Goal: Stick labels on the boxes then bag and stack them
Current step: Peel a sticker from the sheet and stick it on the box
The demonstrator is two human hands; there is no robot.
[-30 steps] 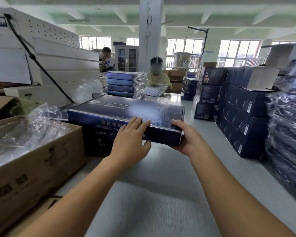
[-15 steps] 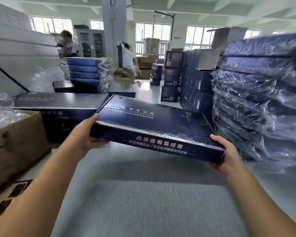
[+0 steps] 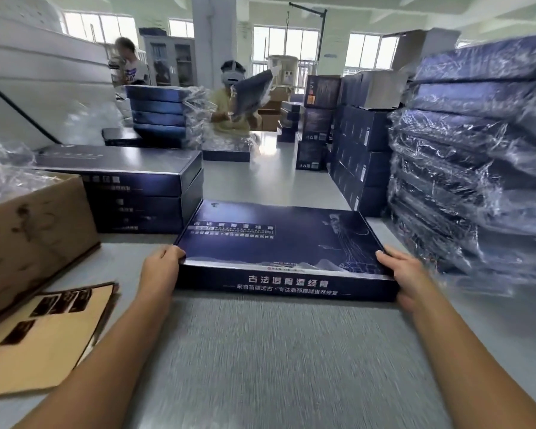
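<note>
Fingers (image 3: pixel 169 252) of the left hand (image 3: pixel 160 270) and right hand (image 3: pixel 406 274) curl round the near corners of a blue box (image 3: pixel 276 243) flat on the desk (image 3: pixel 276 360); labelling looks next, needing a sticker off the label sheet (image 3: pixel 44 345).

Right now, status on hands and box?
Both gripping the blue box: left hand at near-left corner, right hand at near-right. Box level on grey table, unbagged. Off left, label sheet, not touching.
</note>
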